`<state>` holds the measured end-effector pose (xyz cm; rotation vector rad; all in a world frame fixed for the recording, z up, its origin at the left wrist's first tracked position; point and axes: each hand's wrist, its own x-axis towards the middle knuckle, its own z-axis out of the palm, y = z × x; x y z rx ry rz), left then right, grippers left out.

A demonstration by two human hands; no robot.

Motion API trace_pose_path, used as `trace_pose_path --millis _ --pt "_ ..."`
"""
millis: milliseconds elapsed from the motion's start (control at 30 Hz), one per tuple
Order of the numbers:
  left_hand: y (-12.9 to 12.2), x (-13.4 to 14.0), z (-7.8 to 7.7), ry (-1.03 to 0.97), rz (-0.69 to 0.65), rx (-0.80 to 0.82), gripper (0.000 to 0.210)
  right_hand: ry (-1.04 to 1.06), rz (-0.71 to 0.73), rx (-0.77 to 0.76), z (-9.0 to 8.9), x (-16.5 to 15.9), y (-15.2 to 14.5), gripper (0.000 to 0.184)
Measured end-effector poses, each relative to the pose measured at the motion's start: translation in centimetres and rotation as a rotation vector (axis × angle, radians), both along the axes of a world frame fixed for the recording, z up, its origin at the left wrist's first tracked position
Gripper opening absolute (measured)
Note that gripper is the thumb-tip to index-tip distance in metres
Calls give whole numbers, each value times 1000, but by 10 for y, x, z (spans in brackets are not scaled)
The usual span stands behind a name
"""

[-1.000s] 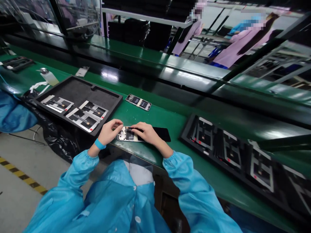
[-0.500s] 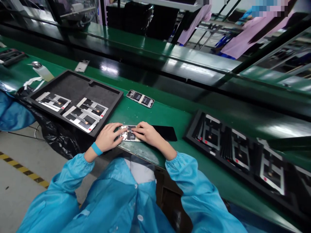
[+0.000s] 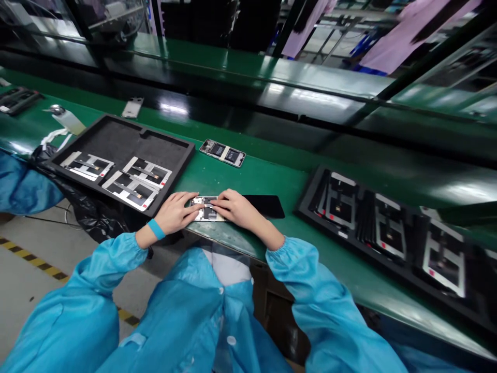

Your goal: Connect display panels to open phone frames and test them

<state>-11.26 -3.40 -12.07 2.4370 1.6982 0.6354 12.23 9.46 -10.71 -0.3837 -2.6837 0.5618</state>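
Phone: lies opened flat near the front edge of the green bench, its inner parts showing between the two hands.
Left hand: rests over the left end of the phone, fingers apart, one fingertip reaching in over the inner parts; a blue wristband circles the wrist.
Right hand: bends over the middle of the phone, thumb and fingertips close together at the inner parts; whether they pinch something small, I cannot tell.
Black panel: lies to the right of the phone, partly behind the right hand; the join between the two is hidden.
Second phone: sits open farther back on the bench, a pale strip across its middle.
Left tray: dark, with framed panels in its front half, each with a red mark at a corner.
Right tray: dark as well, holding more framed panels in several leaning stacks.
Bottle: stands tilted in view beyond the left tray, metal top up.
Silver plate: lies behind the left tray.
Neighbour: a blue sleeve at the left edge.
Background: people in pink beyond the bench.
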Motion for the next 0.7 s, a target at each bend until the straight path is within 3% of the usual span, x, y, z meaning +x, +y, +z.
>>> trace_pose_path --millis 133,300,467,700 --pt "0 -3 -4 -169 -43 47 36 -1 -90 -2 14 15 4 43" --pt "-2 -4 2 -351 46 17 74 -25 -236 -85 25 56 16 57" --pt "15 13 10 -137 -86 -82 94 -118 -272 -144 20 97 24 73" --pt "38 22 9 -55 -166 -178 89 -317 -297 -140 3 116 23 93"
